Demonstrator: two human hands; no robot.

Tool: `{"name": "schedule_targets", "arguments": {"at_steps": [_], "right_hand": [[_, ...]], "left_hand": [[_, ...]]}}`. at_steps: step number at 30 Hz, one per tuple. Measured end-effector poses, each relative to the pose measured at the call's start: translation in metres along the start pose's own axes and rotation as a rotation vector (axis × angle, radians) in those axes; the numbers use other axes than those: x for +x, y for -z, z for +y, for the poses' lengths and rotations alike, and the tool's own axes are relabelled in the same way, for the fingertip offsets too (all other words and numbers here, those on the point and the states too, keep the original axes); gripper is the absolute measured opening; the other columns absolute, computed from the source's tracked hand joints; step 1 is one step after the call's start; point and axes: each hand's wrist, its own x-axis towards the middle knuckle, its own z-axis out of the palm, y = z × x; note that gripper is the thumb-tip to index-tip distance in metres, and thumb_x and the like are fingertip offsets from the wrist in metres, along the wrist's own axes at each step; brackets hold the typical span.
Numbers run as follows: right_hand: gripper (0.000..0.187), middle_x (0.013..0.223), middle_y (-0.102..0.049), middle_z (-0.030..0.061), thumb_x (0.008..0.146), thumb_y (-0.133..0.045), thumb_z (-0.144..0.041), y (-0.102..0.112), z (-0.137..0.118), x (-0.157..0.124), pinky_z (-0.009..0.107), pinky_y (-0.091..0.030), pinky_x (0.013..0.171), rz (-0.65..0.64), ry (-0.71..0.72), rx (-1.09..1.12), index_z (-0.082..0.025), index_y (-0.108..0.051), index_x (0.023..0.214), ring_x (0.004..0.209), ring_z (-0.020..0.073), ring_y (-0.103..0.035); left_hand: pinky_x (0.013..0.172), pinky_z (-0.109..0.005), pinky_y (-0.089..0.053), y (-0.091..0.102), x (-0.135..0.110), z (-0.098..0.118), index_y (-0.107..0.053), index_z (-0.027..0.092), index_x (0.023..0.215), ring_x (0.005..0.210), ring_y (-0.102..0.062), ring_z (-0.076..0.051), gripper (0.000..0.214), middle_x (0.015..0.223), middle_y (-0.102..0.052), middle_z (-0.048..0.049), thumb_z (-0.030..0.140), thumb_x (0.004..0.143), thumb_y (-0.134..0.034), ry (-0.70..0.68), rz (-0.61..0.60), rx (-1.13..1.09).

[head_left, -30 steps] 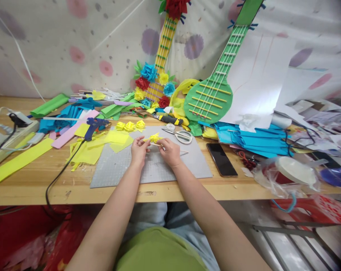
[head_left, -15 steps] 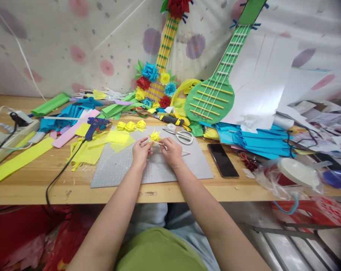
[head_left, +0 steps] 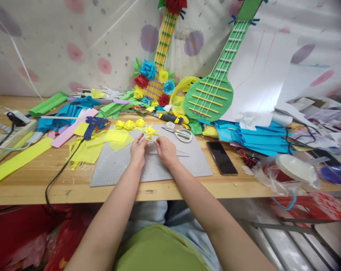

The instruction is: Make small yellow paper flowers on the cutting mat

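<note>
Over the grey cutting mat (head_left: 113, 169), a yellow paper flower (head_left: 150, 131) with pointed petals stands up at the fingertips of my left hand (head_left: 138, 151), which is closed on it. My right hand (head_left: 166, 151) pinches a thin wooden stick (head_left: 182, 151). One end of the stick runs toward the flower's base between my hands; the other shows past my right wrist. My fingers partly hide where flower and stick meet. Behind lie several finished yellow paper flowers (head_left: 129, 125). White-handled scissors (head_left: 184, 135) and a tape roll (head_left: 170, 126) rest at the mat's back edge.
A blue glue gun (head_left: 92, 126) with its cord lies left, beside yellow crepe paper (head_left: 87, 150). The phone (head_left: 221, 158) sits right of the mat. Behind stand a green paper lute (head_left: 210, 98) and a flowered yellow one (head_left: 164, 41). Blue paper (head_left: 246, 137) is piled at right.
The flower has tilted up and moved slightly away from my fingers, showing more of its petals. My right hand has shifted a little left. The view has moved slightly.
</note>
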Motion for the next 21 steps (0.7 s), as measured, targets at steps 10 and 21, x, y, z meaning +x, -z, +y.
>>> {"name": "schedule_targets", "arguments": {"at_steps": [10,21], "right_hand": [[0.017,0.080,-0.057,0.0033,0.085,-0.039,-0.028,0.002,0.011,0.001,0.024,-0.035,0.066,0.047,-0.088,0.100,-0.019,-0.052,0.081,0.075,0.0144,-0.050],[0.014,0.081,-0.061,0.0007,0.083,-0.044,-0.030,0.001,0.013,0.000,0.024,-0.035,0.064,0.002,-0.125,0.146,-0.020,-0.054,0.081,0.073,0.0136,-0.054]], "left_hand": [[0.086,-0.029,-0.045,0.004,0.004,0.000,-0.047,0.014,0.115,0.075,-0.062,-0.011,0.057,0.075,-0.065,-0.0021,-0.006,0.061,-0.051,0.083,-0.296,-0.189],[0.082,-0.028,-0.046,0.008,0.008,-0.008,-0.052,0.011,0.110,0.069,-0.061,-0.009,0.050,0.072,-0.065,-0.0023,0.000,0.061,-0.060,0.048,-0.206,-0.043]]}}
